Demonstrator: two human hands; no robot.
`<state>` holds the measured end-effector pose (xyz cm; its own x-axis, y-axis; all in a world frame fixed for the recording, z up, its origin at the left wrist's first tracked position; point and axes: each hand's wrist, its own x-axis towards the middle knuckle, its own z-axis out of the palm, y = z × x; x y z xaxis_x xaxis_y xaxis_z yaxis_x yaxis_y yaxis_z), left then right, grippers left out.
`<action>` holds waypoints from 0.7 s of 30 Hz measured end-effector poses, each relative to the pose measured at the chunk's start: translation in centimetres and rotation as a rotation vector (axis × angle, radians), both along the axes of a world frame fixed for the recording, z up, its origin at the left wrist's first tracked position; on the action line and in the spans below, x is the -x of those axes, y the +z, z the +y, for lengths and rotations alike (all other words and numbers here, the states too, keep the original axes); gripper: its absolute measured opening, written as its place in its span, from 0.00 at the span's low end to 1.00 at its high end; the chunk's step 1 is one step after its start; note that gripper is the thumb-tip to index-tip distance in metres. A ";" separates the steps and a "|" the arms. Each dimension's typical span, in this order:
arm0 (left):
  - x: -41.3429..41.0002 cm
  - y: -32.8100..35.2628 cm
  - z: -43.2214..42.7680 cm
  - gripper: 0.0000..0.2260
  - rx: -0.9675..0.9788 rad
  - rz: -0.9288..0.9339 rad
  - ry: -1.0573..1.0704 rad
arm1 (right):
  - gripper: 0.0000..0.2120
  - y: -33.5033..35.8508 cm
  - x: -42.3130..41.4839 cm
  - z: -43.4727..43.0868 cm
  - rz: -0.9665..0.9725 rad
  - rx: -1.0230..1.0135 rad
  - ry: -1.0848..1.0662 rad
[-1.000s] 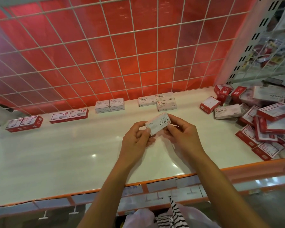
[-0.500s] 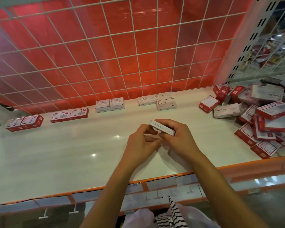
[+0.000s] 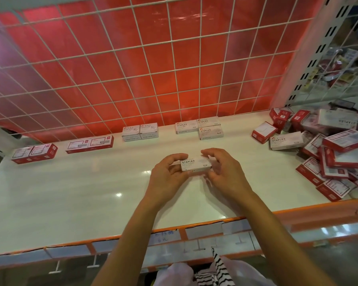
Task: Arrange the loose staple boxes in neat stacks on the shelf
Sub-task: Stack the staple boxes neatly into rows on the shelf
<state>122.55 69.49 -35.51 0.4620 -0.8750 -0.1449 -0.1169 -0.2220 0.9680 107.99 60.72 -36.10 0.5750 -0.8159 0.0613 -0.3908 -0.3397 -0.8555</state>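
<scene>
A white staple box [image 3: 195,164] marked STAPLES is held flat, label up, above the middle of the white shelf [image 3: 70,193]. My left hand [image 3: 167,176] grips its left end and my right hand [image 3: 225,174] grips its right end. Along the back stand neat groups: white staple boxes [image 3: 199,127], white paper clip boxes [image 3: 140,132], red boxes [image 3: 89,143] and more red boxes [image 3: 35,153] at the far left. A loose heap of red and white boxes [image 3: 329,153] lies at the right end.
A white wire grid over a red panel [image 3: 153,69] closes the back. An orange front rail with price label strips [image 3: 174,236] edges the shelf. A perforated white upright [image 3: 318,48] stands at the right, with other goods behind it.
The box has been turned from tilted, then edge-on, to flat with its label up. Both hands have moved slightly forward over the shelf and still hold it.
</scene>
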 end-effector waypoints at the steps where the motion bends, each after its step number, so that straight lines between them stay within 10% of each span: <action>1: -0.2 -0.1 -0.1 0.17 0.006 -0.057 -0.004 | 0.23 -0.2 0.1 -0.1 0.059 0.033 -0.011; 15: -3.2 -0.9 -3.7 0.13 -0.038 -0.823 -0.107 | 0.22 -0.8 0.7 -0.4 0.437 0.247 -0.004; 21: -4.3 -1.8 -6.0 0.12 -0.036 -0.884 -0.091 | 0.21 -0.8 0.7 -0.5 0.437 0.234 -0.005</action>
